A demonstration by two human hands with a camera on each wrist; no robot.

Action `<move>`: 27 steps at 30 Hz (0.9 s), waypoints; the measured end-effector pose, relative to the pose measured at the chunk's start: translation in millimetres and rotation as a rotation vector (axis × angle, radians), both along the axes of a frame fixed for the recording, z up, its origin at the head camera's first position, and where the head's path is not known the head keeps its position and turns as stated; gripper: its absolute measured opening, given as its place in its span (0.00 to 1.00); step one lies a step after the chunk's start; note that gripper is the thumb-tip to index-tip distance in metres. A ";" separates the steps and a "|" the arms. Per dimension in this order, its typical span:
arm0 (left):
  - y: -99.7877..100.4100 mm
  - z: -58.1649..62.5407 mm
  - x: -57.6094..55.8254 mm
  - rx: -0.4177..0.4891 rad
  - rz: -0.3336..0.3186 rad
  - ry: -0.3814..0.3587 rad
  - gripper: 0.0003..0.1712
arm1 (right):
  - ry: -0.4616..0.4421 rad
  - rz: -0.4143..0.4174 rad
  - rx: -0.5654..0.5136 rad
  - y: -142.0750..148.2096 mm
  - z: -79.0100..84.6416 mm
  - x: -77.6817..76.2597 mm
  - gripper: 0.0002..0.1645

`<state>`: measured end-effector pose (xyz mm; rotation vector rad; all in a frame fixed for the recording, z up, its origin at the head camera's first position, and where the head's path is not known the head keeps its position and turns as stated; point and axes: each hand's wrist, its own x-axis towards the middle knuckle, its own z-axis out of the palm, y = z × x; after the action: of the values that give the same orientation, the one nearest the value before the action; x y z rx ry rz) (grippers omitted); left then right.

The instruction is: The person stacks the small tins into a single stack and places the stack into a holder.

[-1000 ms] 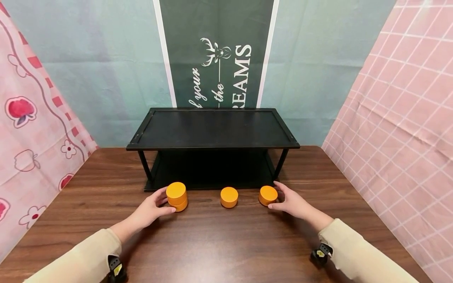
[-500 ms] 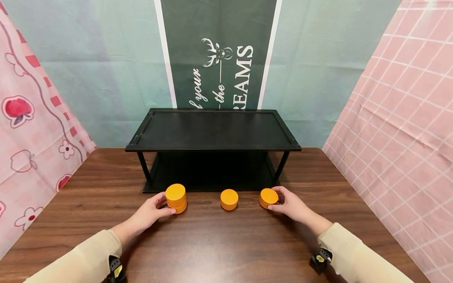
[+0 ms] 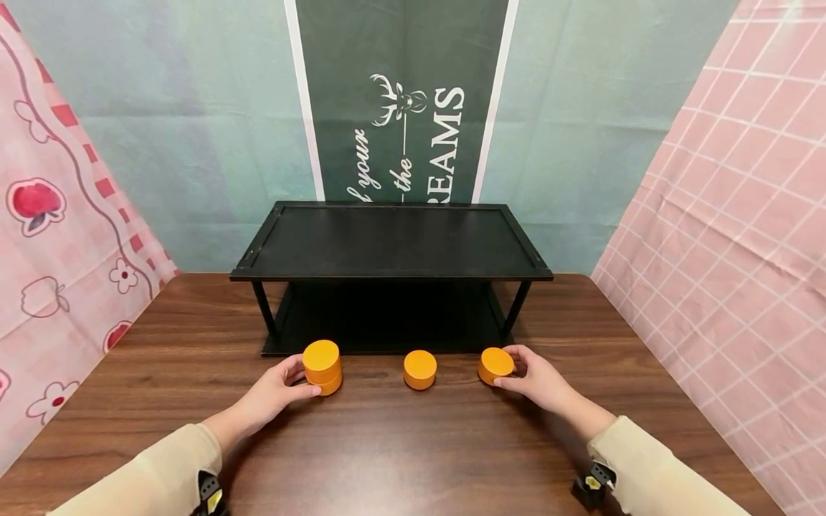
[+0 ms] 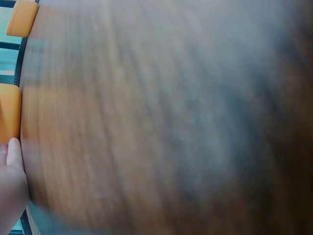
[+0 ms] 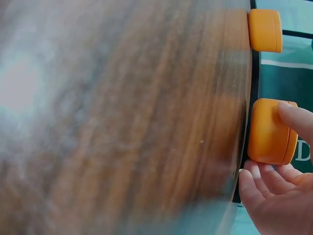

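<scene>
Two orange round lidded tins stand stacked on the left; the upper tin (image 3: 321,358) sits squarely on the lower tin (image 3: 332,388). My left hand (image 3: 274,390) holds the lower tin from the left, thumb in front and fingers behind, partly hidden by the stack. On the right, my right hand (image 3: 535,378) pinches a single orange tin (image 3: 495,367). In the right wrist view its thumb (image 5: 296,117) lies over the lid's rim, with the fingers (image 5: 274,181) at the opposite side. Midway between the hands stands another orange tin (image 3: 419,370), untouched.
A black two-tier shelf rack (image 3: 400,244) stands just behind the tins on the brown wooden table (image 3: 400,444). Its lower board (image 3: 393,322) reaches close to them. A blue-green cloth (image 3: 213,143) hangs behind, with pink cloths (image 3: 742,193) on both sides.
My right hand's fingers have come down and closed in around the right tin. My left hand stays at the stack. The whole head view has shifted slightly.
</scene>
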<state>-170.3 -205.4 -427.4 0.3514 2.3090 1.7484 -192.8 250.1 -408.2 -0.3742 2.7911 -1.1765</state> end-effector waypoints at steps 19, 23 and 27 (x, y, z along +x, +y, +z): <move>1.3 -3.1 0.1 0.003 -0.007 0.012 0.34 | 0.074 -0.061 -0.118 0.7 8.9 5.8 0.35; 0.8 -2.8 0.4 0.007 -0.006 0.016 0.34 | 0.094 -0.073 -0.109 1.8 10.2 6.0 0.35; 1.0 -2.9 0.6 0.004 -0.003 0.011 0.34 | 0.105 -0.076 -0.102 2.5 13.5 7.5 0.35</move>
<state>-169.7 -204.4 -430.4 0.3657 2.3116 1.7542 -185.4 252.5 -394.7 -0.3506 2.8649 -1.3581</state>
